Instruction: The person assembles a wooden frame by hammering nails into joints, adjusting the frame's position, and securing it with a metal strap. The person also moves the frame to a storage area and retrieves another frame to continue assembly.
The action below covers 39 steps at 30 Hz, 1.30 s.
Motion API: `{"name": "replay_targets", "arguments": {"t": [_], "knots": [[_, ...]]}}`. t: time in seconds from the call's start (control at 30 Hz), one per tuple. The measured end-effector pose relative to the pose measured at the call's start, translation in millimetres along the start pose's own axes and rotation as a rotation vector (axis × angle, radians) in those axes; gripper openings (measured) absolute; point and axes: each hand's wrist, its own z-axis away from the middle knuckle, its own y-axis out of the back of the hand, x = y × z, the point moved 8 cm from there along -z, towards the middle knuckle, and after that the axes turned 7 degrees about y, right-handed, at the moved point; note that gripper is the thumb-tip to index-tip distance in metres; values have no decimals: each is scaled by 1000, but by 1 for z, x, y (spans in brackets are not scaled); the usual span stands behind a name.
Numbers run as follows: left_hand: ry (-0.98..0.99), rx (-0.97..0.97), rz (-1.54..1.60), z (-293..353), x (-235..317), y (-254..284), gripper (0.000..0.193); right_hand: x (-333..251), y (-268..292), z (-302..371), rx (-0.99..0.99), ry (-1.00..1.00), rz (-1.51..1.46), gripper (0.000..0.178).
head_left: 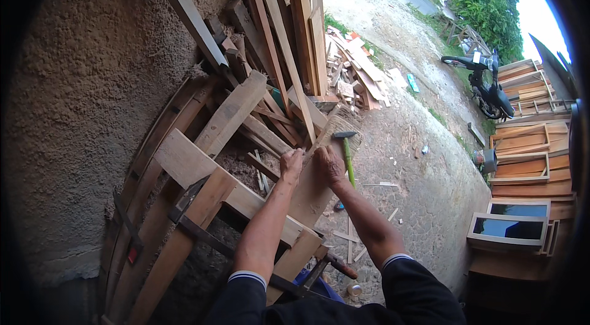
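My left hand (pixel 291 163) grips the left edge of a wooden plank (pixel 311 193) that lies slanted across a rough timber frame (pixel 184 165). At the plank's right edge my right hand (pixel 332 165) holds a hammer (pixel 347 151) with a green handle and a dark steel head, the head pointing up and away from me. Both hands sit close together near the plank's far end. Both forearms come in from the bottom, with dark sleeves that have striped cuffs.
A rough plastered wall (pixel 92 110) fills the left. Planks and beams (pixel 283 36) lean against it. Scrap wood (pixel 359 76) lies on the gravel ground. A parked motorcycle (pixel 488 88) and stacked wooden window frames (pixel 522 159) stand at the right. A metal clamp (pixel 332 261) sits near my elbows.
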Motion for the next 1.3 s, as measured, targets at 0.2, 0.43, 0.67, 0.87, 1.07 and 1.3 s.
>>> {"name": "replay_targets", "arguments": {"t": [0.2,0.43,0.67,0.87,1.07,1.3], "knots": [[31,33,12,-14,1,-2,35,39,15,-7,194,-165,-398,6],[131,-129,326,31,15,-10,49,8,54,-3,20,-431,-969,20],[190,-560,602,78,18,-42,47,-76,102,7,-50,-80,-598,12],[117,-369,533,130,13,-2,30,-98,112,45,-41,-201,-966,18],[-119,-296,451,243,-6,31,15,-131,104,132,-69,-516,-1627,21],[-188,68,448,305,-76,35,8,-161,88,210,4,-760,-1781,18]]}}
